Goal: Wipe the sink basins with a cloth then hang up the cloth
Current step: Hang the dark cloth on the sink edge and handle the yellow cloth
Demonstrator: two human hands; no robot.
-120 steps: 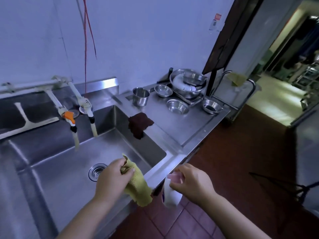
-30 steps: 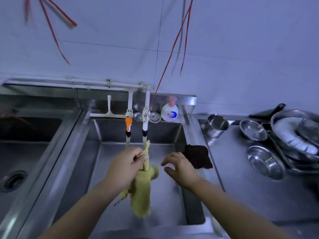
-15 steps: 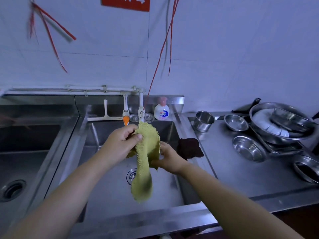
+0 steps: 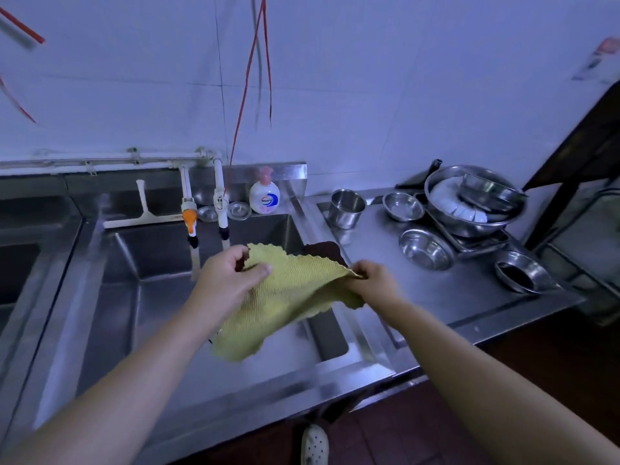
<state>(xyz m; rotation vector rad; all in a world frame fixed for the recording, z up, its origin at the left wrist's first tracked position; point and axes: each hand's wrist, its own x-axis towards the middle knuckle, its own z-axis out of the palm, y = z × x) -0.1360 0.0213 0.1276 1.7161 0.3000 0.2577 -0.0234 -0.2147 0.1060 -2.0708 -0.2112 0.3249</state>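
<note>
The yellow cloth (image 4: 288,297) is now spread open between both hands above the right-hand sink basin (image 4: 141,263); half a second ago it hung as a narrow bunched strip from the left hand (image 4: 228,280), with the right hand (image 4: 372,280) only reaching its edge. That unfolding suggests the cloth is being readied flat, either to wipe the basin or to go over a rail; which of the 2 cannot be told from this view.

Its top edge, the long axis, runs left to right, from the left hand's pinch of thumb against curled fingers at 1 corner to the right hand's tight fingertip pinch at the other. The rest sags down and toward the person, the lowest corner pointing at the basin's near wall without touching it.

Behind the cloth hang 2 taps (image 4: 221,209), with a soap bottle (image 4: 265,196) on the back ledge. A dark cloth (image 4: 325,250) lies over the basin's right rim, and steel bowls (image 4: 426,250) sit on the counter (image 4: 469,297) beyond.
</note>
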